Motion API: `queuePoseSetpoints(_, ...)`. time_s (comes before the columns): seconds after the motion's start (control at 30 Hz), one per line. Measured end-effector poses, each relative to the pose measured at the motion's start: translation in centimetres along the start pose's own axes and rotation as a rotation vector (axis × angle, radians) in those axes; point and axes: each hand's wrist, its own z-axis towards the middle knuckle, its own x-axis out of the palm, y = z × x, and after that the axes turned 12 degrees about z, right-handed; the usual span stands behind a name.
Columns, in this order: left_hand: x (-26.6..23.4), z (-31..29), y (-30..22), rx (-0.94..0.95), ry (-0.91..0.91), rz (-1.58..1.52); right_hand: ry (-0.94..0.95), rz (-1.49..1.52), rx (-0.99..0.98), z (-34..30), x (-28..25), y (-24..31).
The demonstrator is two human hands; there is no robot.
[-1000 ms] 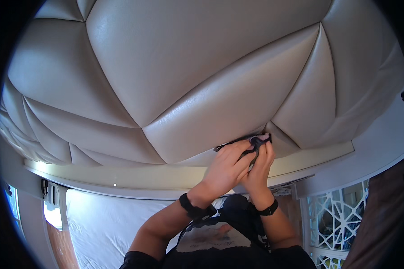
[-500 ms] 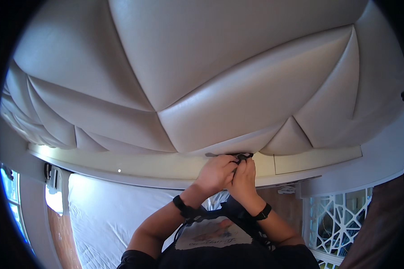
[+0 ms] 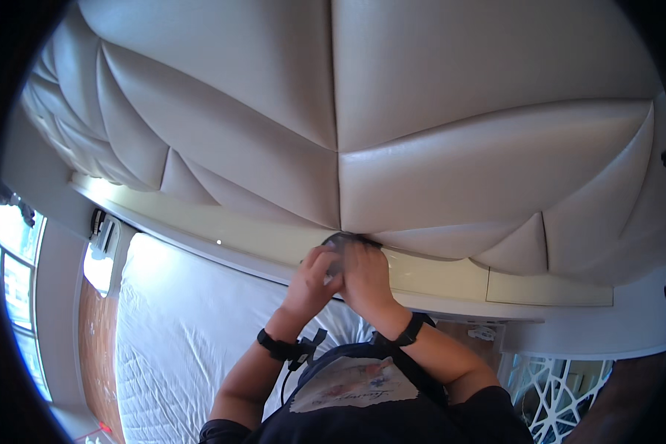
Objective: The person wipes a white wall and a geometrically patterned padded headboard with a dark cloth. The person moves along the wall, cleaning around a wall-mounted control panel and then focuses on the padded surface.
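Observation:
Both of my hands are close together at the cream ledge (image 3: 266,240) below the padded beige panel (image 3: 422,177). My left hand (image 3: 311,287) has its fingers curled against a dark grey, soft-looking thing (image 3: 335,243), smeared by motion. My right hand (image 3: 367,275) presses on the same dark thing, its fingers together and pointing away from me. The dark thing lies where the padding meets the ledge. Most of it is hidden under my fingers, so its kind cannot be made out.
Below the ledge on the left spreads a bed with a white sheet (image 3: 170,318). A white chair-like object (image 3: 105,255) stands beyond it near the window (image 3: 18,288). At the lower right is a white lattice screen (image 3: 559,399). Wooden floor (image 3: 96,340) shows at the left.
My hands have moved left along the ledge with the dark thing. The right hand now reaches further over it. The whole view has turned and shifted.

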Motion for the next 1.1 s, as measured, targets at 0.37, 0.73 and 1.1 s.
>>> queuePoseSetpoints(0.37,-2.3,-1.4,1.3,-0.198,-0.134,0.020,0.091,0.198,-0.095,3.3,1.6,2.0)
queuePoseSetpoints(0.73,-9.1,8.1,-7.4,0.207,-0.712,0.120,-0.349,-0.125,-0.377,10.4,-10.0,9.1)
queuePoseSetpoints(1.1,-3.2,4.6,-3.4,0.066,-0.549,0.054,-0.184,-0.231,-0.294,5.8,-5.3,5.0)
